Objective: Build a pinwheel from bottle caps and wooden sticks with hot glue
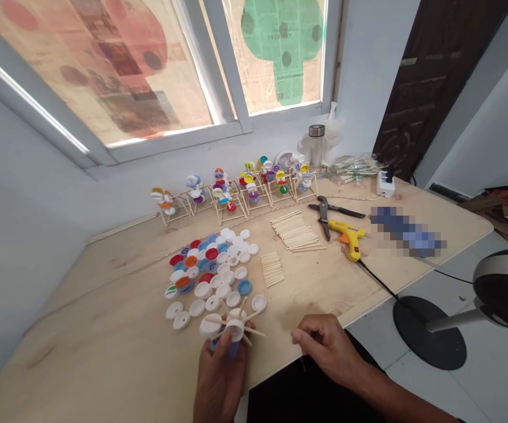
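Near the front edge of the table, my left hand [224, 367] is closed around a cap-and-stick wheel [235, 330]. Thin wooden sticks radiate from its middle white bottle cap, and another white cap [210, 325] sits at its left side. Something blue shows below, between my fingers. My right hand [327, 348] rests at the table edge, apart from the wheel, with fingers curled and thumb against the index finger; nothing shows in it. Loose bottle caps [223, 291], mostly white with some red, blue and orange, lie just beyond my left hand.
Short sticks [272, 269] and longer sticks [296, 231] lie mid-table. To their right are pliers [323, 211] and a yellow glue gun [349, 236] with its cord trailing off the edge. Stick frames with cap wheels [250, 191] line the back, near a glass bottle [316, 147] and power adapter [385, 184].
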The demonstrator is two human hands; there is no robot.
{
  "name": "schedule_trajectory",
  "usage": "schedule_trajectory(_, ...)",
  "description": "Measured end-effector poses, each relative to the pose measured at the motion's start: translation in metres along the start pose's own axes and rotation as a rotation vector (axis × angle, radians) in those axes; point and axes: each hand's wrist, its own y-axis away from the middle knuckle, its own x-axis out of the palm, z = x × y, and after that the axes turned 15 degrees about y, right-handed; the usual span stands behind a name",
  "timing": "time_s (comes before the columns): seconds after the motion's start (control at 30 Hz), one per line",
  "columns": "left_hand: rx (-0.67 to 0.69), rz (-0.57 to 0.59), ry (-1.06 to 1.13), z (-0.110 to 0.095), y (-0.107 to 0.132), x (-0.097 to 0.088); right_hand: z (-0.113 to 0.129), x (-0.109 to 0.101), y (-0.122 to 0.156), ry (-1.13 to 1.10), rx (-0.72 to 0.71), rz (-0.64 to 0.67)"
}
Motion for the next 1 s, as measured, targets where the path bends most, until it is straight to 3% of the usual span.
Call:
schedule_trajectory(0.27,-0.021,0.088,-0.015,0.004,0.003,0.000,0.018,0.013,-0.010,-0.075,-0.059,0.085)
schedule_trajectory(0.43,-0.022,0.125,-0.025,0.006,0.004,0.002,0.022,0.019,-0.015,-0.041,-0.078,0.060)
schedule_trajectory(0.57,-0.037,0.088,0.008,0.005,0.000,-0.002,0.021,0.010,-0.008,0.001,-0.085,0.011)
schedule_trajectory(0.67,-0.041,0.029,0.058,0.003,-0.004,-0.009,0.011,-0.017,0.008,0.171,-0.178,-0.153)
schedule_trajectory(0.8,-0.064,-0.035,0.061,-0.001,-0.008,-0.017,-0.022,-0.082,0.035,0.549,-0.286,-0.609)
schedule_trajectory(0.9,-0.080,-0.096,0.062,-0.004,-0.009,-0.019,-0.055,-0.143,0.049,0.872,-0.135,-0.865)
schedule_trajectory(1.0,-0.113,-0.154,0.067,-0.006,-0.008,-0.018,-0.089,-0.195,0.054,1.052,0.080,-1.017)
